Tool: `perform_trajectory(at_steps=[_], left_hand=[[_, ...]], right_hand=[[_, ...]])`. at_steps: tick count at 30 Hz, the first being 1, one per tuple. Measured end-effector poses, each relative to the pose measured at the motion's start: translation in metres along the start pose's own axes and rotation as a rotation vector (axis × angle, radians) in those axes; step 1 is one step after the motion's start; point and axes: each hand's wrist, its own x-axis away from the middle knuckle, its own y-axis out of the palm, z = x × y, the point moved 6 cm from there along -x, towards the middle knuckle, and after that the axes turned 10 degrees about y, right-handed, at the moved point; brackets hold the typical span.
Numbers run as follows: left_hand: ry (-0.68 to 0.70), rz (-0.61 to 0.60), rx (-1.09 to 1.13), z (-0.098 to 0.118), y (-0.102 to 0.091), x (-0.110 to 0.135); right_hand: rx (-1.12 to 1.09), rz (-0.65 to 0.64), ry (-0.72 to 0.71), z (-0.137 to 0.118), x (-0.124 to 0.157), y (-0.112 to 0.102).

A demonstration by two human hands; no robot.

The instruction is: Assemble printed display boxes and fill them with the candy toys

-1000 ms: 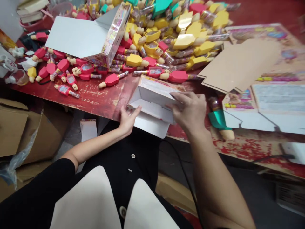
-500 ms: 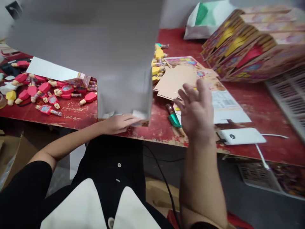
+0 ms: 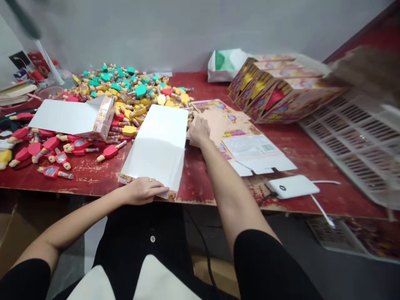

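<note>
A white-lined cardboard box (image 3: 158, 141) lies lengthwise at the table's front edge, its plain white inner face upward. My left hand (image 3: 145, 191) holds its near end, fingers together along the printed edge. To the right of the box, my right hand (image 3: 200, 128) is closed at the left edge of some plain tan cardboard pieces (image 3: 215, 123); its fingertips are hidden. Under these pieces lie flat printed cartons (image 3: 250, 141). Beyond the box is a heap of toy-like pieces with yellow (image 3: 140, 110), green (image 3: 140, 91) and red (image 3: 51, 143) bodies, several with clear tubes.
Another white-lined box (image 3: 67, 116) rests on the red pieces at left. Filled printed boxes (image 3: 281, 89) stand at the back right, near a white and green bag (image 3: 226, 64). A white plastic crate (image 3: 353, 150) and a power bank with cables (image 3: 292, 186) are on the right.
The big white panel that stood up before me is down, uncovering the heap. My right hand, raised with spread fingers before, has moved left and closed at the tan cardboard.
</note>
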Motion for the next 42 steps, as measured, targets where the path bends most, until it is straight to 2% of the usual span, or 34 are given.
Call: perform_trajectory(at_steps=[3,7,10,14,17,19,22,23,25,27,29,31,33,36,39,40,42], left_hand=[[-0.027,0.01,-0.065,-0.008,-0.006,0.001],[-0.084,0.041,-0.216,-0.007,-0.002,0.0],[-0.099,0.107,-0.298,-0.002,0.005,-0.001],[-0.108,0.19,-0.334,0.006,0.016,-0.003],[-0.123,0.155,-0.289,0.015,0.029,-0.006],[-0.177,0.095,-0.187,0.015,0.038,-0.007],[-0.309,0.081,0.086,0.01,0.043,-0.006],[-0.37,0.136,0.204,0.008,0.039,-0.006],[-0.516,0.343,0.479,0.002,0.023,-0.006],[-0.631,0.6,0.817,0.0,0.003,-0.01],[-0.67,0.773,1.18,0.004,-0.013,-0.028],[-0.65,0.833,1.471,0.012,-0.022,-0.055],[-0.637,0.839,1.619,0.019,-0.023,-0.084],[-0.663,0.776,1.643,0.025,-0.01,-0.116],[-0.672,0.736,1.582,0.021,0.002,-0.13],[-0.66,0.732,1.567,0.019,0.003,-0.132],[-0.615,0.673,1.57,0.016,0.004,-0.136]], right_hand=[[0.137,-0.056,0.031,0.032,0.031,0.013],[0.273,-0.143,-0.051,0.05,0.065,0.014],[0.35,-0.176,-0.116,0.055,0.082,0.008],[0.404,-0.159,-0.19,0.06,0.102,-0.006],[0.414,-0.151,-0.222,0.068,0.119,-0.019],[0.394,-0.091,-0.218,0.074,0.133,-0.033],[0.265,0.202,-0.217,0.078,0.166,-0.067],[0.208,0.313,-0.243,0.078,0.183,-0.079],[0.129,0.458,-0.317,0.077,0.225,-0.094],[0.114,0.525,-0.353,0.081,0.271,-0.1],[0.141,0.575,-0.321,0.089,0.315,-0.1],[0.155,0.584,-0.283,0.097,0.351,-0.096],[0.131,0.534,-0.274,0.101,0.376,-0.091],[0.143,0.395,-0.261,0.096,0.399,-0.086],[0.154,0.243,-0.261,0.08,0.414,-0.091],[0.112,0.221,-0.24,0.075,0.418,-0.098],[-0.022,0.258,-0.096,0.073,0.421,-0.114]])
